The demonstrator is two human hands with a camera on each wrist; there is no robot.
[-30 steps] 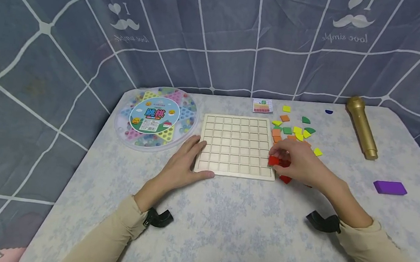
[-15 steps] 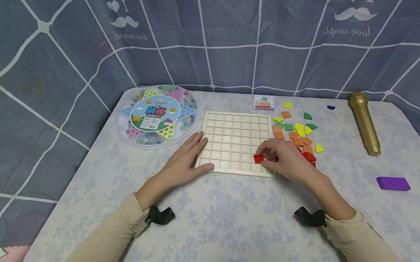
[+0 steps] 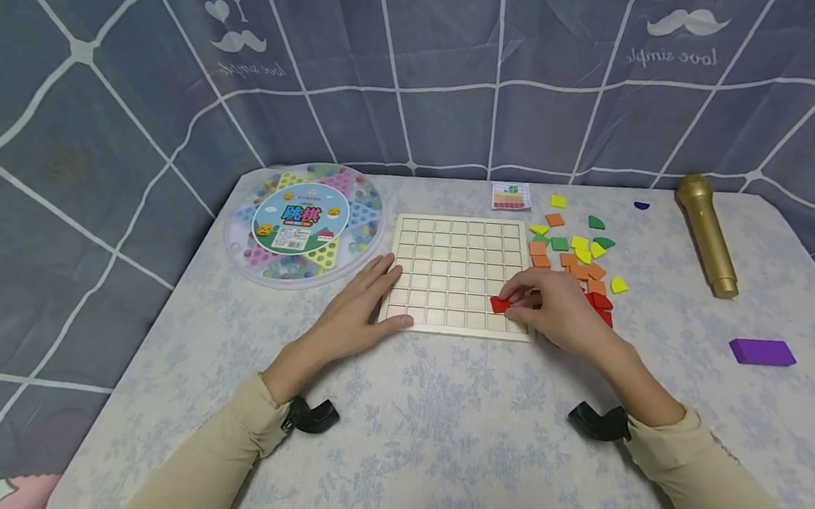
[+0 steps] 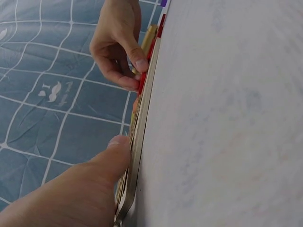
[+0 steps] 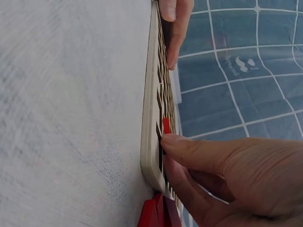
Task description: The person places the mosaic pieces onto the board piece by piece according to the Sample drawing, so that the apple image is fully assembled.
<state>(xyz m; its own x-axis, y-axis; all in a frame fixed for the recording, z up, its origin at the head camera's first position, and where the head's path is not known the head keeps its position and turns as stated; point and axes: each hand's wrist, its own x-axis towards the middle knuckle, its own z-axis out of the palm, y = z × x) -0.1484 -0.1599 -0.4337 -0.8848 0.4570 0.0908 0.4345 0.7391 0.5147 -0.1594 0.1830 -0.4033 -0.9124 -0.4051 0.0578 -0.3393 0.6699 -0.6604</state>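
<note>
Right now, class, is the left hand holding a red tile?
No, the left hand rests at the left edge of the board, and the right hand pinches a red tile.

Curtain [image 3: 454, 56]: grey-blue, white grid lines, moustache prints, behind and left
Tabletop [image 3: 420, 441]: whitish, mottled blue pattern

Red tile [image 3: 498, 304]: partly covered by right hand [image 3: 552, 306]; card [image 3: 511, 196]: print too small; left sleeve [image 3: 208, 455]: cropped below
</note>
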